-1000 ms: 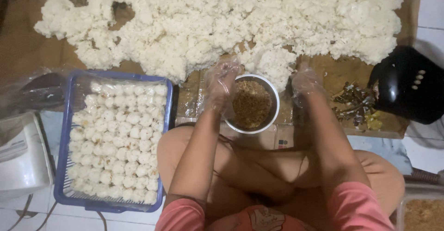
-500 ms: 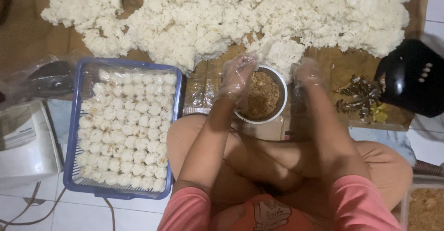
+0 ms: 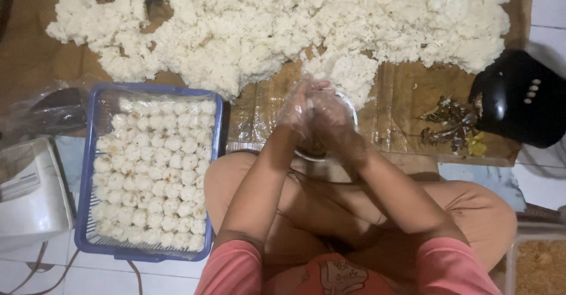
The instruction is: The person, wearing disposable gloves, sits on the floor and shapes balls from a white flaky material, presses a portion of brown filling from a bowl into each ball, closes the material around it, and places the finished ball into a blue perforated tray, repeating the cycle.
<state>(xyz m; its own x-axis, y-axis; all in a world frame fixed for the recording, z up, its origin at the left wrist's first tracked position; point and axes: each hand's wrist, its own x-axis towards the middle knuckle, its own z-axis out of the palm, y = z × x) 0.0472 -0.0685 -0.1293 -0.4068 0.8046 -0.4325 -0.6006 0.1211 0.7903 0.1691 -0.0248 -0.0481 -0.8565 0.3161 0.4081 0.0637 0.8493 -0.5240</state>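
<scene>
Left hand [image 3: 299, 107] against right hand [image 3: 330, 115], above metal bowl [image 3: 351, 109].

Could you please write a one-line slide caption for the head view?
Gloved left hand and right hand pressed together over a metal bowl, between a rice heap and a blue basket of rice balls.

- A blue plastic basket tray [image 3: 87, 171] sits at the left, filled with rows of small white rice balls [image 3: 156, 177].
- A white appliance with a rounded lid [image 3: 26, 194] stands just left of the tray — only partly in view.
- A crumpled clear plastic bag [image 3: 53, 109] lies above that appliance.
- A glossy black rounded pot [image 3: 522, 97] rests at the right edge.
- A small heap of dark dried scraps with a yellow bit [image 3: 451, 127] lies beside the pot, on the brown mat [image 3: 407, 94].
</scene>
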